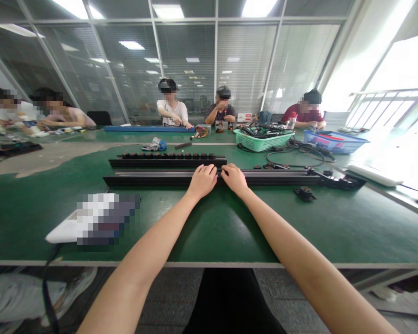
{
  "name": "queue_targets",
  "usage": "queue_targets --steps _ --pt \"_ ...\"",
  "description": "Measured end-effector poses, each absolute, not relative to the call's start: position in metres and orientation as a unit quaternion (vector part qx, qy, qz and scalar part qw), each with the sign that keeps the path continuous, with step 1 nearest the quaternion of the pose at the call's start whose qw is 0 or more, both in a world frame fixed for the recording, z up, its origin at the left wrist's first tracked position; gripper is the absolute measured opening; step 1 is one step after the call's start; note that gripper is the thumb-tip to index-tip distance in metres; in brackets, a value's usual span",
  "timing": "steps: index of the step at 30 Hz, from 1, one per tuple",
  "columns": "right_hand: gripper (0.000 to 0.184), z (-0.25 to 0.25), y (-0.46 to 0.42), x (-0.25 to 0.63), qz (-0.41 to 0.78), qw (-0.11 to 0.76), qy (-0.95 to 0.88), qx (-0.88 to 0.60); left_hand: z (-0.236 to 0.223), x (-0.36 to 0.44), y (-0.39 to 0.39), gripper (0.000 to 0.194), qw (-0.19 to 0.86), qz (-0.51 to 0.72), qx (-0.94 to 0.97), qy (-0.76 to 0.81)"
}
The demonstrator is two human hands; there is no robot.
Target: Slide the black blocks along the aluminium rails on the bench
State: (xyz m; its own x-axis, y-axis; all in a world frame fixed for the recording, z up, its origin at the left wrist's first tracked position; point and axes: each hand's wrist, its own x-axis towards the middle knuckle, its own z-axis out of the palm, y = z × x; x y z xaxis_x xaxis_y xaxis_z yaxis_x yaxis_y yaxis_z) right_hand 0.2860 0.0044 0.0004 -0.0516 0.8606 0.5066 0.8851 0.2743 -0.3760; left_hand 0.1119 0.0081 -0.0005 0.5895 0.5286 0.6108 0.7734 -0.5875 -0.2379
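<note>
A long black rail (pixel 153 180) with a lengthwise groove lies across the green table in front of me. Near its middle, my left hand (pixel 204 180) is closed over it, fingers curled over the far edge. My right hand (pixel 233 177) is just beside it, thumb and fingers bent together at the rail; any small part under the fingertips is hidden. Behind lies a shorter black rail (pixel 167 162) carrying a row of small black parts (pixel 169 156). A small black part (pixel 304 193) sits on the table to the right of my right hand.
A green basket (pixel 261 143) of cables and a blue basket (pixel 334 144) stand farther back. Black pieces (pixel 343 181) lie off the rail's right end. A pixelated white and dark item (pixel 62 229) is at front left. Several people sit around the table.
</note>
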Motion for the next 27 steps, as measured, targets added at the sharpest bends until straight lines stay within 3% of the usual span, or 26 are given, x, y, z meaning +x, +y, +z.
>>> queue_targets --steps 27 --pt "0.035 0.0001 -0.0009 0.283 -0.045 0.305 -0.707 -0.637 -0.0002 0.1125 0.0088 0.036 0.245 -0.244 -0.856 -0.384"
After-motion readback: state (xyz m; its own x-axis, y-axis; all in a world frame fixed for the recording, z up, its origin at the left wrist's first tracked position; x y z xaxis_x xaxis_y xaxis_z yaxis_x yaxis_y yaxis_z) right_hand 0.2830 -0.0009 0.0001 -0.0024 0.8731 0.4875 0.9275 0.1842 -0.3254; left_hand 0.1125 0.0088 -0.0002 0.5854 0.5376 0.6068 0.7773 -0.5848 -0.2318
